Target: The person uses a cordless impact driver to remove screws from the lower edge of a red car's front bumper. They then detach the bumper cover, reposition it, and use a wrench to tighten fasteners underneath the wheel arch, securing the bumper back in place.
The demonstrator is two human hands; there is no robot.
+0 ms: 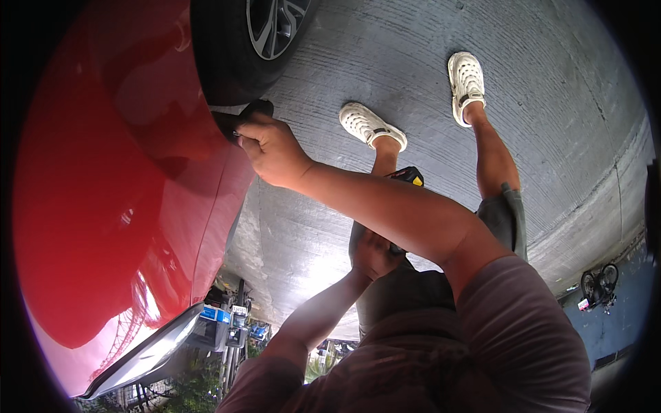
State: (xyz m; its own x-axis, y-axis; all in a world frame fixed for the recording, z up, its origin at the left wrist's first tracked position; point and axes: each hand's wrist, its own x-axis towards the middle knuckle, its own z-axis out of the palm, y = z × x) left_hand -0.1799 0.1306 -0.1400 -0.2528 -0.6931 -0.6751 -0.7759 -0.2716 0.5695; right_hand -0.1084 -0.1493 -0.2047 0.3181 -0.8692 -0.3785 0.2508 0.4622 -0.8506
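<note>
My right arm reaches across to the left, and my right hand [272,148] is closed on a black flap [260,108] at the lower edge of the wheel arch. The flap sits just behind the tyre [224,65] of a red car [110,186]. Near my knee, my left hand [375,255] is closed around a black and yellow power tool [415,177]. My right forearm covers the middle of this tool, so its kind cannot be made out.
Under me lies grooved concrete [551,82]. My feet, in white clogs [365,124], are planted beside the car. A bicycle or motorbike [599,286] stands by a blue wall at the far right. Vehicles [234,323] and plants appear past the bumper.
</note>
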